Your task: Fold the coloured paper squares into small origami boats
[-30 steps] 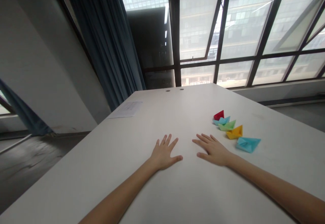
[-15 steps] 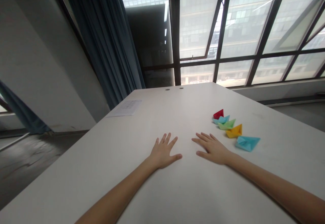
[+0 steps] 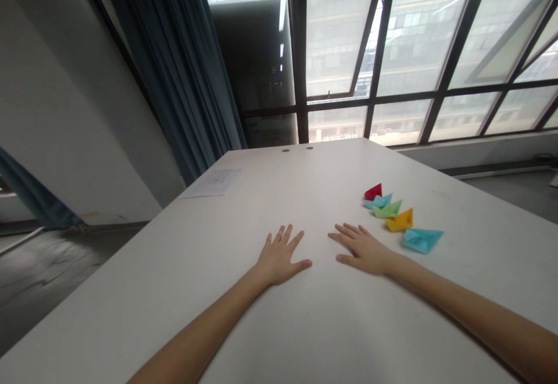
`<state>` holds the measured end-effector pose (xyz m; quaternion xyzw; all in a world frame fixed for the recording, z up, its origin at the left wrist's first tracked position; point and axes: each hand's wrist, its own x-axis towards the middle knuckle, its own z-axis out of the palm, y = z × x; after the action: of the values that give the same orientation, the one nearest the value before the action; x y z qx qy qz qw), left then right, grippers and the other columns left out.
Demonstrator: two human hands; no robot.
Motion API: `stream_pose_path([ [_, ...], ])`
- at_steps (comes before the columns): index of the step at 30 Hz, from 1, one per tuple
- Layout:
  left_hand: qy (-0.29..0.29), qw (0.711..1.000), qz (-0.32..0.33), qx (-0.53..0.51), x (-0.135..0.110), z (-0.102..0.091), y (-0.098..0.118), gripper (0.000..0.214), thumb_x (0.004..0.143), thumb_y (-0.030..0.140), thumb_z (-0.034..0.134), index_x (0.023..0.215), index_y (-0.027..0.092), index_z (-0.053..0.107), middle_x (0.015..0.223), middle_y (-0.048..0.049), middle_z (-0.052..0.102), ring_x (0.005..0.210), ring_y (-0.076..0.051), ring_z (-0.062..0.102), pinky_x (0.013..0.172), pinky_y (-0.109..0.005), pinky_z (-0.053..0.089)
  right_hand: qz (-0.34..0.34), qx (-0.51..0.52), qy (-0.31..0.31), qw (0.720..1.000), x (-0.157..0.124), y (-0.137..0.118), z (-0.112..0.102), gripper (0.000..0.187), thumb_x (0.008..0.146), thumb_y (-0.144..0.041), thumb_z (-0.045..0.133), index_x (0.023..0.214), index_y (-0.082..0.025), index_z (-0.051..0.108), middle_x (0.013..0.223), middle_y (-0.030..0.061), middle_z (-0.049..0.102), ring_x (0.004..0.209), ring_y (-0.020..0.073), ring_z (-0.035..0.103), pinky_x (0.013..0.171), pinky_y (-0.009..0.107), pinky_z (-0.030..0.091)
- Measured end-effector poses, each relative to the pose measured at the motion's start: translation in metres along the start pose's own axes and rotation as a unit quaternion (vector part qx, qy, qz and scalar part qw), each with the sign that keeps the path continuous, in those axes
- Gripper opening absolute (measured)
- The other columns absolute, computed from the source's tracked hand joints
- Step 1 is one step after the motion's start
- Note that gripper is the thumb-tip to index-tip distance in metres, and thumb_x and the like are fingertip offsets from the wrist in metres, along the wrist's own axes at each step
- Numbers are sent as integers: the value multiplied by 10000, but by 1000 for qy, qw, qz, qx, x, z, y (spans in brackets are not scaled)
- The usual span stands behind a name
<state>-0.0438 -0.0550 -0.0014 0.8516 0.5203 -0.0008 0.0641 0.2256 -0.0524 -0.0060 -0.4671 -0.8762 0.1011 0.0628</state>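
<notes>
On the bench [image 3: 305, 326], left hand [image 3: 279, 259] and right hand [image 3: 365, 250] lie flat, open. Five boats [image 3: 400, 220] line up just right of the right hand.

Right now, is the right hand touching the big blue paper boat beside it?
Apart. The head view shows a strip of bare white table between the right hand and the big blue paper boat; the hand lies flat, open.

The white table [image 3: 314, 337] bears a row at two o'clock: red boat [image 3: 374, 192], small blue boat [image 3: 383, 200], green boat [image 3: 387, 210], yellow boat [image 3: 400, 221], large blue boat [image 3: 421, 239]. A printed sheet [image 3: 212, 182] lies at eleven o'clock; left hand [image 3: 279, 257] and right hand [image 3: 364, 250] rest flat mid-table
</notes>
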Motion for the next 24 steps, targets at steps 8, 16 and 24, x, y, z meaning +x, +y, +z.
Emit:
stream_pose_path([
  [8, -4, 1000, 2, 19, 8, 8, -5, 824, 737, 754, 200, 1413, 291, 116, 1484, -113, 92, 1354, -329, 67, 1029, -574, 127, 43, 71, -59, 995, -10, 28, -84, 459, 802, -528, 411, 1082, -205, 579, 993, 89, 641, 875, 233, 603, 751, 333, 455],
  [16, -4, 1000, 1, -4, 8, 9, -5, 829, 732, 756, 216, 1411, 286, 137, 1483, -121, 93, 1354, -330, 50, 1032, -568, 113, 254, -27, -117, 960, -40, 106, -102, 241, 522, -161, 639, 761, -180, 657, 753, 76, 647, 670, 219, 592, 597, 320, 447],
  [24, -4, 1000, 3, -7, 5, 6, -5, 816, 741, 743, 233, 1411, 287, 138, 1484, -116, 83, 1352, -336, 59, 1031, -574, 103, 268, -21, -155, 951, -31, 100, -85, 162, 410, -56, 616, 470, -206, 601, 493, -11, 545, 480, 157, 517, 544, 325, 418],
])
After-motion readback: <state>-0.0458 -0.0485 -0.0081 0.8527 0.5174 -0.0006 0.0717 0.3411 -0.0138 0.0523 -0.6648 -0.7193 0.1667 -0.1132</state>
